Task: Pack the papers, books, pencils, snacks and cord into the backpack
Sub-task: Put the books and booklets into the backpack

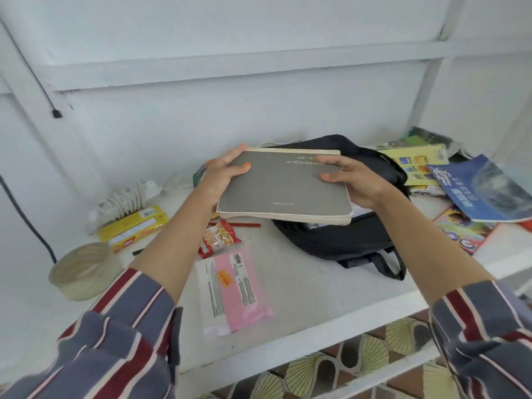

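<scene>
A thick grey book (283,187) is held flat above the black backpack (354,237), which lies on the white shelf (316,286). My left hand (223,175) grips the book's left edge, thumb on the cover. My right hand (352,180) grips its right edge. Left of the backpack lie a red snack packet (217,237), a pink-and-white packet (233,290), a yellow snack pack (134,227) and a red pencil (244,225). A white coiled cord (126,201) sits at the back left. More books, among them a blue one (483,192), are piled at the right.
A roll of tape (83,269) stands at the shelf's left front. A black cable (31,223) hangs down the left wall. The white back wall is close behind the backpack. Below the shelf's front edge is a patterned floor (359,361).
</scene>
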